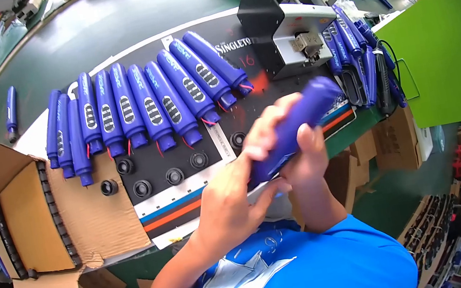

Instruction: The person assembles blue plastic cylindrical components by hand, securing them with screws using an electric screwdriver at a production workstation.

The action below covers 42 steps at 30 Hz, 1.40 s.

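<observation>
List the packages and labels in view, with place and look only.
Open brown cardboard box: left table edge, flaps spread, black round parts along its walls.
Brown cartons: under the right table edge.
Grey oval labels: on the row of blue plastic casings.
Black printed mat: white, blue and orange stripes.

You're gripping a blue handle housing (pixel 295 126) with both hands: left hand (pixel 233 196) low, right hand (pixel 307 158) around its middle. More blue housings (pixel 150 106) are lying in a row behind.
</observation>
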Tool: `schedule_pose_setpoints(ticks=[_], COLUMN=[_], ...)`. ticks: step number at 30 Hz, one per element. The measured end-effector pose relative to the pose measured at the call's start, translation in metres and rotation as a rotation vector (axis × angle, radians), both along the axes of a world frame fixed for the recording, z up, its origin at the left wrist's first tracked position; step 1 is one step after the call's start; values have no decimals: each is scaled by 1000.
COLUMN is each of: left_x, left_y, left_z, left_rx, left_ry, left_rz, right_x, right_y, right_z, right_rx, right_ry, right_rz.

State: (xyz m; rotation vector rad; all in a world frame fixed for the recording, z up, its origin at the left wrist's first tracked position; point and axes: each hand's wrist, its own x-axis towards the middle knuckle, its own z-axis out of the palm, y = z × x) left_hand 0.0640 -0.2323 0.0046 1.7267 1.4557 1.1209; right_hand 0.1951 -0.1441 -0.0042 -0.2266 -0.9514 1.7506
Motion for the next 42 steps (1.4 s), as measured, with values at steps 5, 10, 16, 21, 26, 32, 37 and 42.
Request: schedule_pose_setpoints(ticks=[5,10,16,21,26,32,37,42], left_x=[-33,-113,-262,-306,-306,-165,-45,-8], left_y=[18,106,218,227,209,152,54,0], left_z=[25,57,21,-12,-13,60,84,14], left_rx=[-63,16,-200,-345,-361,201,249,231], left_ry=[-110,156,774,787,882,501,414,290], left_rz=[135,457,818,865,860,328,-346,-217], right_x=[2,-10,-43,-7,68,100,59,56], right_y=[47,117,120,88,31,6,-13,-22], right_z=[33,14,15,15,91,41,20,18], right_rx=[228,759,623,716,148,97,157,391], right_ry=[-647,-1435,-1667,-1525,-863,-442,-500,-663], right_rz=[-170,-486,-279,-453,-228,-334,-359,-387])
